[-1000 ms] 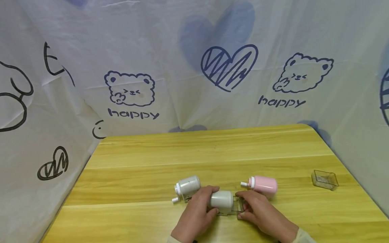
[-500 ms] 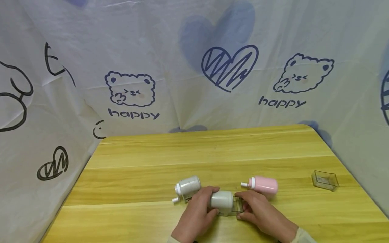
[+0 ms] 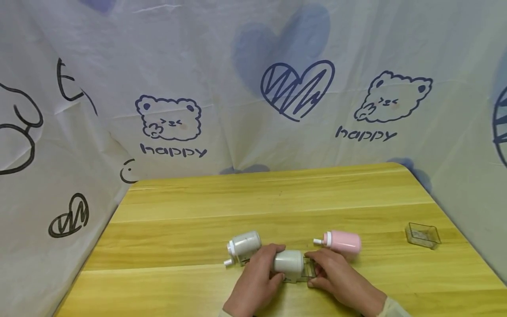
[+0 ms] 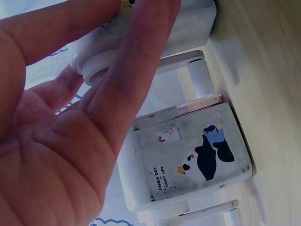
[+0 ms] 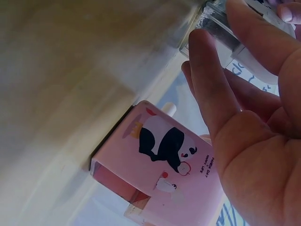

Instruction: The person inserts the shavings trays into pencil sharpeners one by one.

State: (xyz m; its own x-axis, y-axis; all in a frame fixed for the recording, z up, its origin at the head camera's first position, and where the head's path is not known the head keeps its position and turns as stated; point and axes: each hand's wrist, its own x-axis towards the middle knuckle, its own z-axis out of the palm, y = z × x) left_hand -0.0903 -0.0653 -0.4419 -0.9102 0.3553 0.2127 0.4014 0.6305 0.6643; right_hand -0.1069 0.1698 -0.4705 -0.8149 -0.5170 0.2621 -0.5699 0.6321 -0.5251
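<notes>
A pale grey crank pencil sharpener [image 3: 289, 261] lies near the front of the table, and my left hand [image 3: 257, 273] grips its left end. From its right end a clear shavings drawer [image 3: 308, 269] sticks out partway. My right hand [image 3: 336, 273] pinches this drawer between thumb and fingers. Just behind my left hand is a second grey sharpener [image 3: 246, 243], whose panda sticker faces the left wrist camera. A pink sharpener [image 3: 344, 242] lies behind my right hand, its white crank knob pointing left. The gripped sharpener's crank side is hidden by my left hand in the head view.
A separate clear drawer [image 3: 423, 237] stands at the right side of the wood-grain table [image 3: 277, 198]. White cloth [image 3: 233, 88] printed with bears and hearts hangs behind the table and along both sides.
</notes>
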